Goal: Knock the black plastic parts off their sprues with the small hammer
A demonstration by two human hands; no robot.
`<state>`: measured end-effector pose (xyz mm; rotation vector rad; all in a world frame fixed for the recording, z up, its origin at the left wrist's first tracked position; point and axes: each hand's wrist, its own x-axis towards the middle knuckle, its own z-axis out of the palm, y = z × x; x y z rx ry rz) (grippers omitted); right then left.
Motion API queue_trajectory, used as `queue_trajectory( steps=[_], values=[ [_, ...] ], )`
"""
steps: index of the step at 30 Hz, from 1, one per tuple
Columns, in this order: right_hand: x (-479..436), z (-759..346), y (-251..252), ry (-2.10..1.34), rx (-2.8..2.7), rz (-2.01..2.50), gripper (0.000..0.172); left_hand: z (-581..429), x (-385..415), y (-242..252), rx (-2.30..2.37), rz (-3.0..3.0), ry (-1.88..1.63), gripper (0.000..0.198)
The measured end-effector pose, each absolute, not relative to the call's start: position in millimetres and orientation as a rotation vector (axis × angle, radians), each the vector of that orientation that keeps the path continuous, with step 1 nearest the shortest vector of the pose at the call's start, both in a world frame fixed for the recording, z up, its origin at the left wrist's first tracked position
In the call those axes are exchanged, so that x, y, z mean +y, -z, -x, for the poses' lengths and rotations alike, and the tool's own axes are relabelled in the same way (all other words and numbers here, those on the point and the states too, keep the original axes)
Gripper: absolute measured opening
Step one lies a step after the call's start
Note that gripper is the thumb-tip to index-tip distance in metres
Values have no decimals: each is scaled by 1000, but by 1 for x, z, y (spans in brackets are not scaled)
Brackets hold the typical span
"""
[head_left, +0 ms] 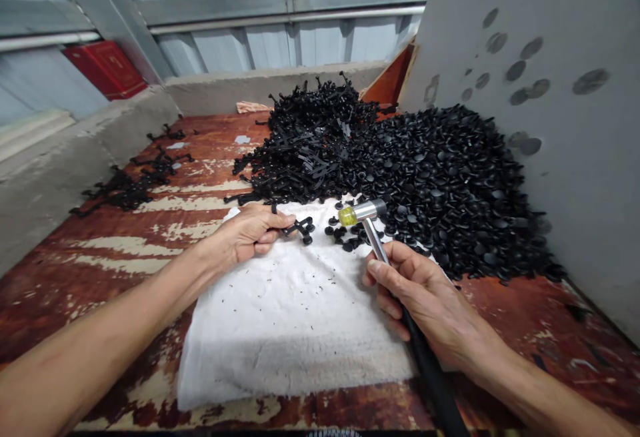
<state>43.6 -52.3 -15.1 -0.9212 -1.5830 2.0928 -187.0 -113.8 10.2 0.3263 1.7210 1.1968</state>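
Note:
My left hand (257, 229) pinches one end of a black branched plastic part (301, 227), whose round-headed ends point right above a white cloth (300, 310). A small hammer (377, 244) is in my right hand (413, 284), gripped where the metal shaft meets the black handle. Its head has a yellow face on the left and a dark one on the right, raised over the cloth. Beneath and beside the hammer head lie several loose black round-headed pieces (350, 244). Tiny black scraps dot the cloth below both hands.
A large heap of black round-headed pieces (440, 177) fills the right, joined by a pile of branched parts (310, 137) behind. More black branches (130, 180) lie left. A grey panel (550, 90) stands right, a low concrete ledge (65, 150) left. A red box (106, 68) sits on it.

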Motion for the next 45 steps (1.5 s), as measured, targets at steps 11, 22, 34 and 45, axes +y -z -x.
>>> queue_trajectory(
  steps=[11,22,34,45],
  values=[
    [-52,-45,14,-2120,-1553,933,35,188,-113,-7,1728,-332,-1199,21],
    [-53,-45,14,-2157,-1505,927,38,186,-115,-9,1730,-334,-1199,21],
    [-52,-46,14,-2162,-1484,939,37,178,-113,-8,1761,-289,-1229,27],
    [-53,-45,12,-2151,-1471,959,34,178,-118,-4,1686,-312,-1306,26]
  ],
)
